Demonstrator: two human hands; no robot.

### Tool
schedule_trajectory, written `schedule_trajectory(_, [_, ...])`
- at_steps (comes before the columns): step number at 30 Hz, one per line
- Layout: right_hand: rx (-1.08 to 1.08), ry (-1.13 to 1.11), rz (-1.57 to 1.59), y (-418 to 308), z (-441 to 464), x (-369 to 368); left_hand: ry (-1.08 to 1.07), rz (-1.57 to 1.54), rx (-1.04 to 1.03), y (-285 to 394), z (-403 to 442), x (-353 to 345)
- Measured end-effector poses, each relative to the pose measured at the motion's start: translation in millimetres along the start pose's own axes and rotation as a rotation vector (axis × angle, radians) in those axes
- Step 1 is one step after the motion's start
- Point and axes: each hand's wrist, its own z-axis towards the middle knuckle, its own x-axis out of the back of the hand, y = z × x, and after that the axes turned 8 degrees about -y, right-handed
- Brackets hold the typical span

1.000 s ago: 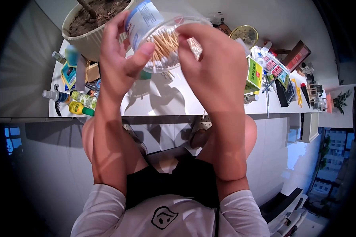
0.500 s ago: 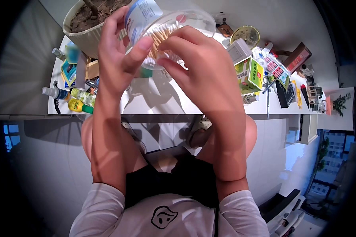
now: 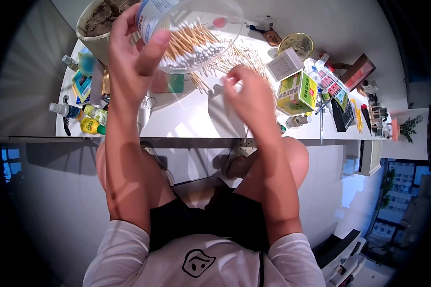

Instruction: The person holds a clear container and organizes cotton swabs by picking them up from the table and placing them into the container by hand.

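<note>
My left hand (image 3: 141, 50) grips a clear round tub (image 3: 232, 24) with a blue and white label, tilted on its side. Many cotton swabs (image 3: 191, 45) lie inside it, wooden sticks with white tips. My right hand (image 3: 244, 86) is apart from the tub, to its lower right, just over the white table (image 3: 177, 119). Its thumb and index finger are bent close together; whether anything is between them is too small to tell. A loose pile of swabs (image 3: 244, 57) spreads on the table behind and beside my right hand.
A green and yellow box (image 3: 297, 93), a white box (image 3: 285, 64) and a round gold-rimmed object (image 3: 297, 45) stand right of the pile. A potted plant (image 3: 93, 43) is at the back left. Bottles (image 3: 92, 126) stand near the left edge, and several small items at the right.
My right hand has come out of the tub and moved down and right. The tub and my left hand have shifted slightly left, and the swab pile on the table is now in view.
</note>
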Motion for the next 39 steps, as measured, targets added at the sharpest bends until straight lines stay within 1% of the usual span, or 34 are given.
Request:
schedule_trajectory(1, [-0.031,-0.076,0.038,3.6,2.9,-19.6,-0.006,-0.001,-0.008,-0.3,-0.4,1.5])
schedule_trajectory(2, [-0.038,-0.188,-0.013,6.7,7.1,-33.0,-0.014,-0.004,-0.017,-0.1,-0.7,1.8])
schedule_trajectory(4, [-0.034,-0.095,-0.055,8.6,14.5,-57.7,0.003,-0.011,-0.018,0.4,-1.5,-2.3])
schedule_trajectory(5, [-0.03,-0.092,-0.055,12.8,17.7,-61.5,0.023,-0.014,-0.016,1.1,-1.2,-2.9])
schedule_trajectory(7, [0.111,-0.103,-0.255,15.0,21.0,-64.1,0.0,0.015,0.001,3.6,-2.5,0.5])
schedule_trajectory(8, [0.111,-0.107,-0.253,17.0,19.6,-64.2,-0.029,0.037,0.022,4.2,-3.9,1.9])
schedule_trajectory(10, [0.014,-0.116,-0.135,10.7,17.5,-49.4,-0.036,0.053,-0.001,5.3,-2.8,1.7])
schedule_trajectory(11, [-0.055,-0.114,-0.151,7.7,17.6,-41.4,-0.026,0.034,0.003,7.5,-2.4,-0.2])
schedule_trajectory(12, [-0.054,-0.115,-0.155,7.2,17.4,-32.4,-0.014,0.017,0.006,9.0,-2.0,-1.8])
schedule_trajectory(14, [-0.039,0.029,-0.067,8.8,16.8,-9.6,-0.001,0.012,-0.012,5.9,-1.7,-3.6])
schedule_trajectory(16, [0.036,0.229,-0.036,4.3,13.9,25.8,0.019,0.016,-0.031,5.8,0.4,-2.5])
schedule_trajectory(18, [0.166,0.363,0.056,-21.5,2.4,70.6,-0.031,0.053,-0.043,7.6,0.4,-2.0])
schedule_trajectory(20, [0.277,0.429,0.08,-38.5,-10.6,96.5,-0.021,0.046,-0.048,7.0,0.8,-1.9])
schedule_trajectory(21, [0.282,0.428,0.077,-43.7,-13.3,97.8,-0.016,0.03,-0.034,6.0,0.5,-2.0])
schedule_trajectory(23, [0.411,0.431,0.056,-56.9,-16.2,91.1,-0.015,0.014,-0.023,5.5,0.4,-2.6])
schedule_trajectory(26, [0.483,0.547,-0.04,-60.0,7.0,40.7,-0.022,0.011,-0.04,6.4,-1.6,-3.9])
schedule_trajectory(28, [0.373,0.497,-0.054,-61.7,10.5,22.4,-0.025,-0.027,0.007,8.3,-1.4,-6.2])
schedule_trajectory(29, [0.335,0.54,0.011,-58.5,11.4,22.1,-0.025,-0.031,0.007,8.3,0.3,-6.3])
schedule_trajectory(30, [0.334,0.535,0.009,-52.1,11.4,23.8,-0.023,-0.01,-0.014,8.3,0.1,-5.0])
schedule_trajectory(32, [0.256,0.626,0.084,-36.3,10.5,28.3,-0.015,0.012,-0.027,9.4,-1.5,-1.7])
schedule_trajectory(33, [0.151,0.529,0.114,-31.1,9.0,24.5,-0.012,0.03,-0.031,10.7,-0.1,-1.0])
schedule_trajectory(35, [-0.027,0.211,-0.006,-4.7,8.2,-0.7,-0.005,0.045,-0.037,11.5,1.0,-1.3])
schedule_trajectory(36, [-0.131,0.083,-0.062,-4.3,8.3,-12.4,0.007,0.045,-0.025,11.5,0.5,-1.5])
schedule_trajectory(37, [-0.19,-0.031,-0.14,-0.5,9.6,-27.0,0.016,0.045,-0.014,11.5,0.2,-1.5])
schedule_trajectory(38, [-0.19,-0.031,-0.14,0.2,10.5,-39.9,0.017,0.045,-0.014,11.9,-0.3,-1.7])
schedule_trajectory(39, [-0.25,-0.06,-0.201,-1.6,11.9,-51.5,0.015,0.057,-0.013,12.6,-0.5,-1.6])
